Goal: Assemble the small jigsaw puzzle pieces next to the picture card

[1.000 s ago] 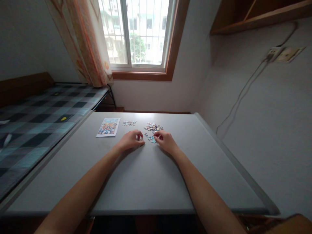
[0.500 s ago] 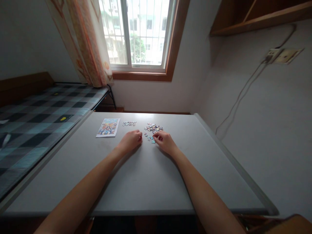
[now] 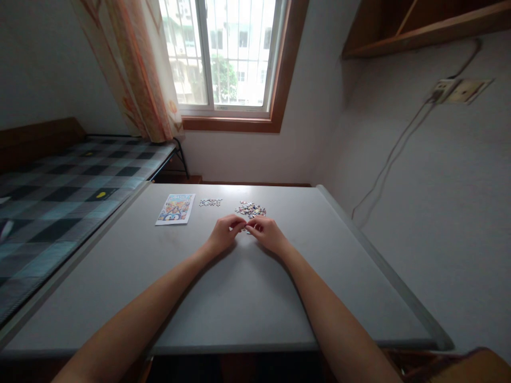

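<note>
My left hand [image 3: 227, 233] and my right hand [image 3: 266, 233] meet at the fingertips just above the table. Both are closed in a pinch, thumb against fingers. Between the tips are small jigsaw pieces, mostly covered by the fingers, so their shape and print are unclear. Right behind the hands lies a loose heap of jigsaw pieces [image 3: 251, 208], mixed in colour. A small joined strip of puzzle [image 3: 210, 202] lies farther left. Beside it is a printed picture sheet [image 3: 175, 209] with a blue and orange cartoon design, lying flat.
The light grey table [image 3: 239, 298] has raised edges at left and right. A bed with a checked cover [image 3: 80, 181] stands along the left. Ahead are a window [image 3: 235, 58] and an orange curtain [image 3: 139, 80]. A cable [image 3: 379, 181] hangs down the right wall from a socket.
My left hand has moved right until its fingertips meet those of my right hand. The right hand has shifted slightly left, and the pieces in front of it are now mostly covered.
</note>
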Demonstrator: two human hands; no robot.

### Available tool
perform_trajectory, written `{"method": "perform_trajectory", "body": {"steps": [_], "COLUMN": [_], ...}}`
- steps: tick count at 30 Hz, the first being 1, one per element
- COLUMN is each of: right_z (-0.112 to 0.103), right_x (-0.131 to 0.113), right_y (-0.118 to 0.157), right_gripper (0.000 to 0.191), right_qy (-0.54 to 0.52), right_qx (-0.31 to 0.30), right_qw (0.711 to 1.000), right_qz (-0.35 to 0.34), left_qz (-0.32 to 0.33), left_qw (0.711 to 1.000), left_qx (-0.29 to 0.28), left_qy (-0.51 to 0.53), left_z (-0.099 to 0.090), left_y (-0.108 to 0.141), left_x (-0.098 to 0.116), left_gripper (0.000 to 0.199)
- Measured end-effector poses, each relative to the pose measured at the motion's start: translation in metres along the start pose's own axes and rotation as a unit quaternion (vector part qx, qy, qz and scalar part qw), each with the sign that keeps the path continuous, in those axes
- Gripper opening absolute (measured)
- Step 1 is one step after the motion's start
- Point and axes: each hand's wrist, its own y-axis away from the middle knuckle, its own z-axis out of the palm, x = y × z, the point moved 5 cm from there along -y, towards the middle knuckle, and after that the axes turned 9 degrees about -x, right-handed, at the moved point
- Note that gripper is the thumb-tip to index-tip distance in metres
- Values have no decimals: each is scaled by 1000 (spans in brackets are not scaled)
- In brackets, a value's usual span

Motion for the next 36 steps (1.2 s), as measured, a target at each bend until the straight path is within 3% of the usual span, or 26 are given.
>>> {"method": "perform_trajectory", "body": {"steps": [6,15,36], "right_z": [-1,-3,0], "right_x": [3,10,10], "right_y": [0,0,-1], "right_gripper": [18,26,23], "right_qy": [-56,-107,-102], "right_qx": [22,52,32], "right_qw": [998,991,993], "right_qz": [33,63,58], "left_qz": [-3,15,71], "left_qw": [999,986,977], "left_qx": [47,37,60], "left_qy": [10,-165,-192], "left_z": [-3,-4,-4], "left_y": [2,9,10], "left_x": [-6,-4,-3], "left_gripper": [22,18,18]}}
